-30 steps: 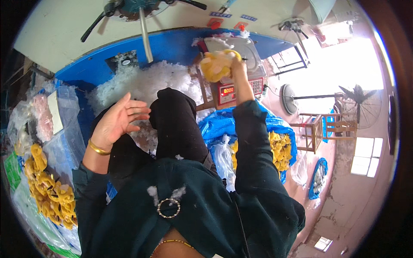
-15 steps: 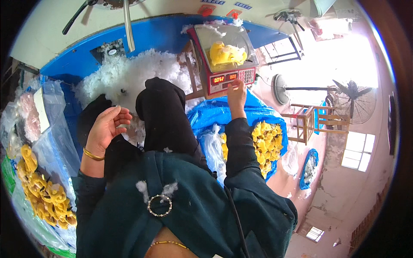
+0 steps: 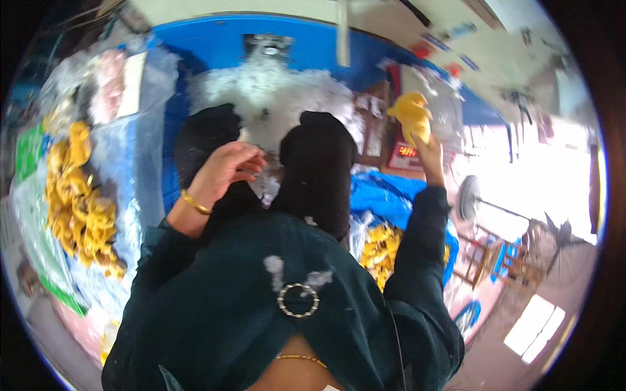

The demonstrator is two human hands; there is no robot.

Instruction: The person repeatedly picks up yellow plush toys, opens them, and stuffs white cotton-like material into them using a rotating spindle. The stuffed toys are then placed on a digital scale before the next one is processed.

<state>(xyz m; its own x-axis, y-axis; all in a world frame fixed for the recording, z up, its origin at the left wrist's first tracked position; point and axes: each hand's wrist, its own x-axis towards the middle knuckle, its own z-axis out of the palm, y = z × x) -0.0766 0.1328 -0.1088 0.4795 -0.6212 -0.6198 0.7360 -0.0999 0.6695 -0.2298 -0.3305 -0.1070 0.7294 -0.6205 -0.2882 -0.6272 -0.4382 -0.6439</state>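
Observation:
My right hand (image 3: 430,158) grips a stuffed yellow plush toy (image 3: 412,116) by its lower end, in front of the scale. Behind the toy is the red digital scale (image 3: 405,160) with its clear-covered pan (image 3: 445,107); the toy hides part of both. The scale's lit display is too blurred to read. My left hand (image 3: 227,171), with a gold bangle at the wrist, hovers over my left knee. Its fingers are loosely bent and apart, and nothing shows in them. White stuffing fluff (image 3: 280,91) lies heaped beyond my knees, against a blue panel (image 3: 215,36).
Many yellow plush pieces (image 3: 81,208) lie on clear plastic at the left. On my right, a blue plastic bag (image 3: 385,190) holds more yellow pieces (image 3: 379,253). A standing fan (image 3: 551,241) and wooden stools (image 3: 481,257) stand farther right.
My right hand has taken the yellow plush toy off the scale pan and lifted it. The view has swung to the left. My left hand remains near my left knee.

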